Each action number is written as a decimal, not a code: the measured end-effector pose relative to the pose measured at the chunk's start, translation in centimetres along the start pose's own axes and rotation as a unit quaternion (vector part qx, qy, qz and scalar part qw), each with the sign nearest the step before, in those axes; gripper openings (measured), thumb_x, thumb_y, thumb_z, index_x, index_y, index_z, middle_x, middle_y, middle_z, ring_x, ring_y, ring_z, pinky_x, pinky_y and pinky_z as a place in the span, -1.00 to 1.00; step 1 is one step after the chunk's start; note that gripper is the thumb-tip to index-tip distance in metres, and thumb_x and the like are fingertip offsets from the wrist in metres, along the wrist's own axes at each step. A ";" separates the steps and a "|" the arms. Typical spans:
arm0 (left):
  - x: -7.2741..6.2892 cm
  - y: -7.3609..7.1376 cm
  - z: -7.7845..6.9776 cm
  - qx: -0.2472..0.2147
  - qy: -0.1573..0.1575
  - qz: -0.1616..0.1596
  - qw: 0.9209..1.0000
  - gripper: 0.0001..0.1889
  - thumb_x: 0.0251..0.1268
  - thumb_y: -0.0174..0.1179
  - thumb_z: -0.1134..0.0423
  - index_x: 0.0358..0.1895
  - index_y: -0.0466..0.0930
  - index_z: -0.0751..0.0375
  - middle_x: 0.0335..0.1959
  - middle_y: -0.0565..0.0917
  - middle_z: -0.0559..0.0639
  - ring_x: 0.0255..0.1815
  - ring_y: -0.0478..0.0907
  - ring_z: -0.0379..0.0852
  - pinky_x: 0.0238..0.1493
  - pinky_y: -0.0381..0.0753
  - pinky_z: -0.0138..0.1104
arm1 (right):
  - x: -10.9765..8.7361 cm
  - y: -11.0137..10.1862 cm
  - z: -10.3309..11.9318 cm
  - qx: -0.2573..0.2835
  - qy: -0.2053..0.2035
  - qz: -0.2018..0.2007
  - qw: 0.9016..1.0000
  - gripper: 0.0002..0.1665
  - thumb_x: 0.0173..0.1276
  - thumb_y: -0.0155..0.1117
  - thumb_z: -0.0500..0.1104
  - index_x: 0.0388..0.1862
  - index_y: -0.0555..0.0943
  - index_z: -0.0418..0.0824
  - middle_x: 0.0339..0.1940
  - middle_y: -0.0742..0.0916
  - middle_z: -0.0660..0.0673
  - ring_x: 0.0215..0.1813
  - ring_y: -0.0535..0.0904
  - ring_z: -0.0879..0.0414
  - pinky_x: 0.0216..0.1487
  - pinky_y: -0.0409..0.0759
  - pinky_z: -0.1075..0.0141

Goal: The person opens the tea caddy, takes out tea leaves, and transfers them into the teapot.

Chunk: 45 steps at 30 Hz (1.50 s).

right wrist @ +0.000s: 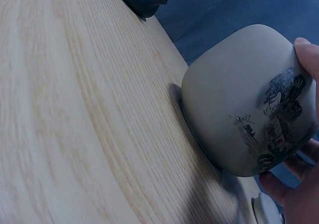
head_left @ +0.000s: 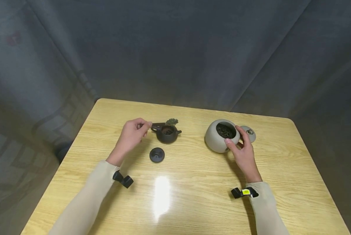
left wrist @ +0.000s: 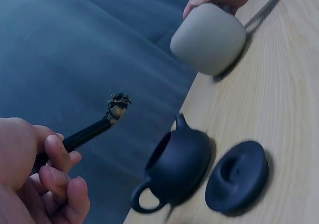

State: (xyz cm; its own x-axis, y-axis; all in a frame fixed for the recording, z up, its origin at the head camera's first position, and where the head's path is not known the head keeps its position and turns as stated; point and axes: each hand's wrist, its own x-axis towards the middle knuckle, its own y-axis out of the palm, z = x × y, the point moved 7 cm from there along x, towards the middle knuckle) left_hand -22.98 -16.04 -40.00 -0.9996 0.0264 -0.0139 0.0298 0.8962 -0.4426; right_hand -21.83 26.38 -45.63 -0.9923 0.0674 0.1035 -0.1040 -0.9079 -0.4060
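Note:
My left hand [head_left: 134, 132] pinches the dark handle of a tea scoop [left wrist: 89, 135], whose tip carries a heap of dark green tea leaves [head_left: 172, 121]. In the head view that tip overlaps the far rim of a small black teapot [head_left: 167, 138], uncovered, with some leaves inside. My right hand [head_left: 243, 153] grips the side of a grey tea jar [head_left: 215, 138], thumb near its mouth and fingers around the far side. The jar holds dark tea leaves [head_left: 226, 130] and leans a little; a painted landscape shows on its wall in the right wrist view.
The teapot's round black lid [head_left: 157, 155] lies on the wooden table [head_left: 193, 195] in front of the pot. Beside the right hand rests the jar's pale lid [head_left: 250, 133] with a dark mark. A grey curtain [head_left: 175, 52] hangs behind the table.

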 end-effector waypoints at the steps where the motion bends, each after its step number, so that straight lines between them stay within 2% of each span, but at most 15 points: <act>1: -0.1 -0.2 0.3 -0.001 -0.002 -0.002 1.000 -0.64 0.65 0.17 0.02 -0.12 0.71 0.29 -0.52 0.60 0.10 -0.67 0.33 -0.24 -0.58 0.48 -0.37 | 0.0 0.0 0.0 0.000 -0.002 -0.001 1.000 -0.10 0.58 0.36 -0.06 0.76 0.17 0.00 0.70 0.35 -0.17 0.64 0.31 -0.10 0.30 0.34 0.61; 4: -0.3 -0.8 1.1 -0.001 -0.008 -0.008 1.000 -0.66 0.66 0.17 0.04 -0.13 0.71 0.28 -0.51 0.59 0.13 -0.67 0.33 -0.24 -0.58 0.48 -0.37 | 0.0 -0.1 0.0 -0.002 -0.005 -0.003 1.000 -0.10 0.57 0.37 -0.07 0.75 0.17 0.00 0.70 0.36 -0.16 0.65 0.31 -0.09 0.31 0.33 0.60; 9: -0.7 -1.1 2.0 0.003 -0.015 -0.011 1.000 -0.62 0.66 0.17 0.06 -0.08 0.70 0.40 -0.53 0.58 0.11 -0.66 0.35 -0.26 -0.58 0.47 -0.38 | 0.0 -0.1 0.2 -0.003 -0.009 -0.006 1.000 -0.11 0.57 0.37 -0.07 0.74 0.19 0.00 0.69 0.36 -0.14 0.67 0.29 -0.07 0.32 0.31 0.58; 13: -1.0 -1.0 2.6 0.008 -0.027 -0.010 1.000 -0.59 0.67 0.16 0.03 -0.04 0.69 0.40 -0.52 0.58 0.15 -0.67 0.33 -0.24 -0.59 0.47 -0.37 | 0.0 0.0 0.2 0.001 -0.004 -0.003 1.000 -0.11 0.57 0.37 -0.07 0.75 0.19 0.00 0.70 0.36 -0.13 0.67 0.29 -0.07 0.32 0.32 0.57; 16: -1.2 -0.9 3.0 0.009 -0.038 -0.009 0.999 -0.58 0.67 0.15 0.00 -0.04 0.69 0.38 -0.47 0.60 0.27 -0.68 0.31 -0.21 -0.59 0.47 -0.36 | -0.1 0.0 0.1 0.005 0.002 -0.002 1.000 -0.11 0.58 0.36 -0.05 0.75 0.17 0.02 0.70 0.35 -0.14 0.66 0.30 -0.08 0.32 0.33 0.57; 22: -1.3 -0.8 3.6 0.019 -0.042 -0.010 0.999 -0.58 0.68 0.13 0.01 -0.03 0.70 0.38 -0.44 0.62 0.33 -0.67 0.33 -0.18 -0.57 0.53 -0.33 | -0.2 -0.1 -0.1 0.004 0.011 0.000 1.000 -0.09 0.58 0.36 -0.04 0.76 0.15 0.04 0.71 0.33 -0.15 0.66 0.30 -0.11 0.30 0.34 0.60; 27: -1.2 -0.7 3.8 0.022 -0.043 -0.011 0.999 -0.57 0.68 0.14 -0.02 -0.04 0.71 0.36 -0.44 0.62 0.31 -0.67 0.34 -0.18 -0.58 0.52 -0.34 | -0.2 -0.1 -0.2 0.004 0.012 0.000 1.000 -0.08 0.58 0.35 -0.04 0.77 0.14 0.04 0.72 0.32 -0.16 0.65 0.32 -0.13 0.28 0.34 0.63; 36: -0.8 -0.1 4.0 0.032 -0.043 -0.011 0.999 -0.62 0.67 0.16 0.02 -0.05 0.72 0.34 -0.41 0.66 0.34 -0.70 0.37 -0.16 -0.66 0.33 -0.39 | -0.2 0.0 0.0 0.016 0.004 0.000 1.000 -0.10 0.58 0.36 -0.05 0.75 0.17 0.03 0.70 0.34 -0.15 0.62 0.34 -0.13 0.26 0.34 0.67; 45: -0.8 0.4 3.3 0.082 -0.025 -0.020 0.996 -0.64 0.67 0.15 0.02 -0.03 0.74 0.28 -0.41 0.71 0.30 -0.67 0.47 -0.09 -0.66 0.36 -0.37 | -0.1 0.0 -0.1 0.017 0.004 0.004 1.000 -0.10 0.58 0.36 -0.05 0.76 0.16 0.04 0.71 0.33 -0.14 0.63 0.33 -0.12 0.27 0.34 0.66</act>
State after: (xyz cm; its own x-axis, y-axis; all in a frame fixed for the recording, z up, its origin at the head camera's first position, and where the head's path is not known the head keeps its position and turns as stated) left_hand -22.20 -17.17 -43.13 -0.9988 -0.0333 -0.0358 -0.0061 0.8117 -0.5841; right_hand -21.72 26.37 -45.75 -0.9936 0.0625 0.0937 -0.0934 -0.9221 -0.3755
